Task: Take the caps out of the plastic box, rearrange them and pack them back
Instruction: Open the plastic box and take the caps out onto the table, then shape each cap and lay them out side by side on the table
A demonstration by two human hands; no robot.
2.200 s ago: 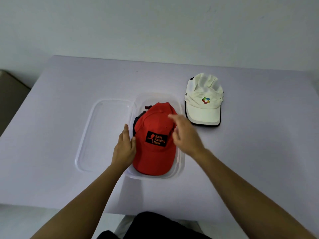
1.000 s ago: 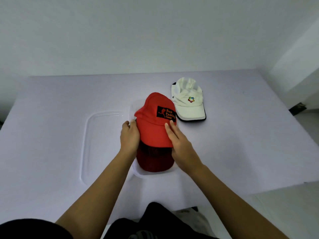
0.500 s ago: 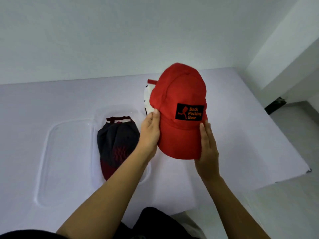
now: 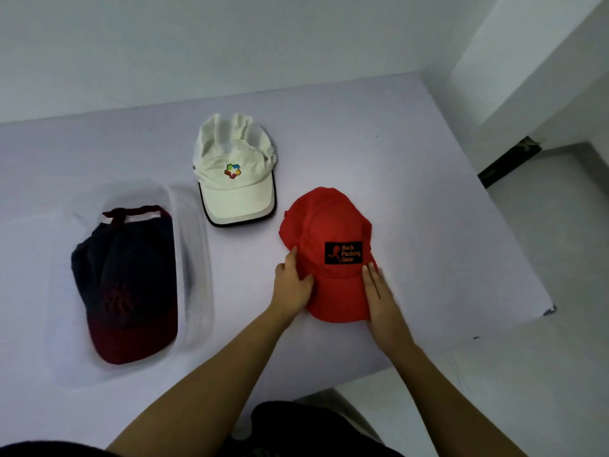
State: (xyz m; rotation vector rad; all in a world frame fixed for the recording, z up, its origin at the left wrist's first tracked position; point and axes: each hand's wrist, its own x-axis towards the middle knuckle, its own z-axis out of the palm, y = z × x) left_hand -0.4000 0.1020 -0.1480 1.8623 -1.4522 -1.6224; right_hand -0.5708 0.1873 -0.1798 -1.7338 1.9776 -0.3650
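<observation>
The red cap point(image 4: 333, 225) with a black "Back Packing Gear" patch lies on the white table, to the right of the clear plastic box point(image 4: 195, 258). My left hand point(image 4: 291, 286) grips the left side of its brim, thumb on top. My right hand point(image 4: 379, 293) rests with straight fingers along the right side of the brim. A dark navy cap with a maroon brim point(image 4: 125, 282) lies inside the box. A white cap with a coloured logo point(image 4: 237, 183) sits on the table behind, between the box and the red cap.
The table point(image 4: 428, 192) ends a short way right of the red cap, with the floor point(image 4: 566, 258) beyond and a wall corner at upper right. The table's front edge runs just under my forearms. A wall stands behind the table.
The red cap has come out of the box, been carried up and to the right in both hands, and now rests on the table. The dark cap beneath it is uncovered.
</observation>
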